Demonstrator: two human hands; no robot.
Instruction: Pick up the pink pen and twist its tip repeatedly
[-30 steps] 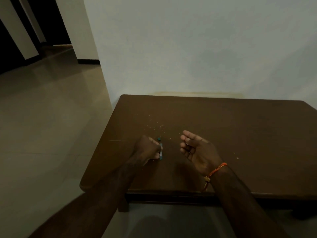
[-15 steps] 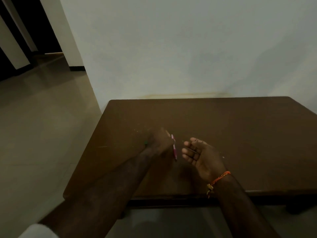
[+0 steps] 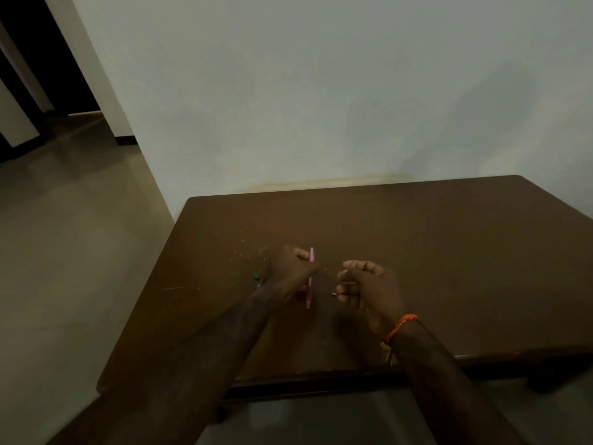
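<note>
Pinching a pink pencil (image 3: 310,277), the left hand (image 3: 288,271) hides its middle (dim light); right hand (image 3: 369,287) loosely curled, empty.

Table (image 3: 433,252) bare rightward; teal bits (image 3: 256,277) – wall (image 3: 321,107) behind.

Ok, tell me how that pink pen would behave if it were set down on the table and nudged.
The pink pen looks thin and straight in the left hand, so it is probably stiff and light. Its slim, apparently round shape suggests it could roll on the smooth brown table. A light pinch likely suffices, though the barrel may be slippery.
</note>
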